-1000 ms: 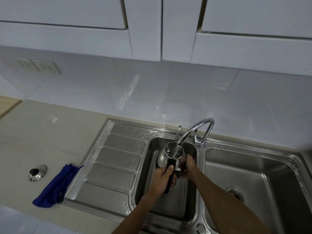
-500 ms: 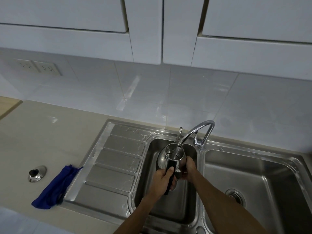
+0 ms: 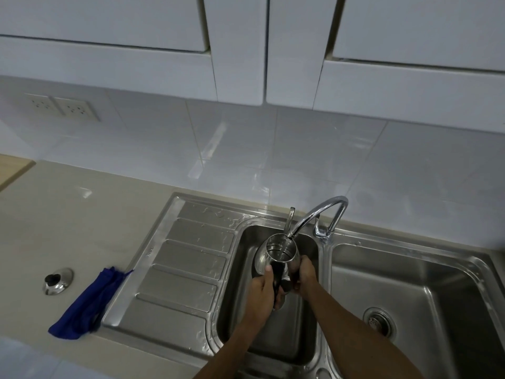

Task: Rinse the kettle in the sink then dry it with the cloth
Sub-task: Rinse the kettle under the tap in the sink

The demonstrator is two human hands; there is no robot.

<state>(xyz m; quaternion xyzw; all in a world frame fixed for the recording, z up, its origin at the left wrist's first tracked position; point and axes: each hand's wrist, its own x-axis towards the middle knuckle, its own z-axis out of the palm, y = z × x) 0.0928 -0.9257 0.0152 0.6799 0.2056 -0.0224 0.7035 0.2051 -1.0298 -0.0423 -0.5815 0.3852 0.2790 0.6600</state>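
Note:
A shiny steel kettle (image 3: 276, 251) with no lid is held upright over the left sink basin (image 3: 295, 337), its open mouth right under the tap's (image 3: 322, 212) outlet. Water shows inside it. My left hand (image 3: 263, 289) is wrapped around the kettle's black handle. My right hand (image 3: 306, 274) presses against the kettle's right side. The kettle's thin spout points away from me toward the wall. A blue cloth (image 3: 91, 303) lies crumpled on the counter, at the left edge of the drainboard. The kettle's steel lid (image 3: 58, 280) with a black knob lies left of the cloth.
The ribbed drainboard (image 3: 185, 272) is wet and lies between cloth and basin. A second basin (image 3: 437, 291) with a drain strainer lies to the right. White wall cabinets (image 3: 246, 50) hang overhead. Wall sockets (image 3: 62, 106) sit at the far left above the beige counter (image 3: 68, 220).
Both hands and the kettle stay in nearly the same place under the tap. Only the camera view has shifted slightly.

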